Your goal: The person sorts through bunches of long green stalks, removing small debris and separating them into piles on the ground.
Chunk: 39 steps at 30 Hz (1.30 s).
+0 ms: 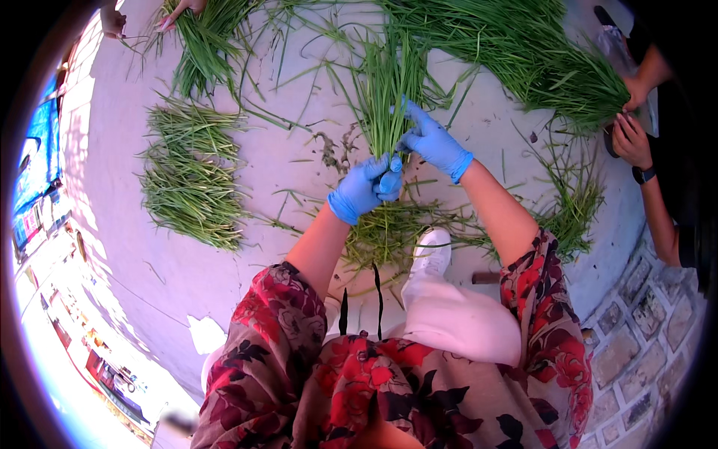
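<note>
My left hand (367, 188), in a blue disposable glove, is closed around the lower end of an upright-fanned bunch of long green leaves (387, 95), which look like garlic chives. My right hand (437, 143), gloved the same way, touches the right side of that bunch. Its index finger reaches up along the leaves, and whether a leaf is pinched in it is hidden. Below my hands, loose trimmings (387, 230) of yellowish-green stalks lie on the concrete floor (291, 185) by my white shoe (432, 247).
A neat stack of chives (190, 179) lies at left, a looser bundle (205, 56) beyond it under another person's hand (188, 7). A large heap (493, 45) spreads across the far right, where a co-worker's hands (631, 126) hold its ends. Scraps (578, 207) lie at right.
</note>
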Tool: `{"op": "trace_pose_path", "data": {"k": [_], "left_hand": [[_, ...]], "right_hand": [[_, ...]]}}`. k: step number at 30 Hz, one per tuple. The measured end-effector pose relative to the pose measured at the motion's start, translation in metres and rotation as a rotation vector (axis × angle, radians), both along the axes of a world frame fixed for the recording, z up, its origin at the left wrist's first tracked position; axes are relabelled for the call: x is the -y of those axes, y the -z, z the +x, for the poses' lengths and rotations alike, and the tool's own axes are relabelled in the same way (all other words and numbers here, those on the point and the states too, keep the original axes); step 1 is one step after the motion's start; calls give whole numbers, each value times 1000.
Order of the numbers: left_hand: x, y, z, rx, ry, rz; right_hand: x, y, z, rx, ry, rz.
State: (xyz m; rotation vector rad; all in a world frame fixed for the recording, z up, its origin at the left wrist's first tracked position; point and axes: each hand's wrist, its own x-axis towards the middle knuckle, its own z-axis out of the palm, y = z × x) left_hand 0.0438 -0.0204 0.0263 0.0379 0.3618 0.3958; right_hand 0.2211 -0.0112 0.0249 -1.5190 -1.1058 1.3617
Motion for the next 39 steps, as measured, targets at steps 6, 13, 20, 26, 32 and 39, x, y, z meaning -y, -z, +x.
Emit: {"op": "trace_pose_path", "data": {"k": [6,13,20,26,32,39], "left_hand": [[-14,-2,-15,-226,53,167],[-22,2,-20,-442,126,396],[-24,-4,-20,-435,161,408],[-20,-9,-11,-413,185,389],[-15,-7,-16,-359,124,313],[-14,-6,-15,-357,143,290]], "right_hand": [[14,-11,4,292,-418,-121],[19,-14,60,1287,-650,-385],[-6,-40,34,656,-140,46],[-2,-20,8,-404,-29,-383],[7,-24,3,-603,-32,-492],[15,-19,-3,-823,23,-401]]}}
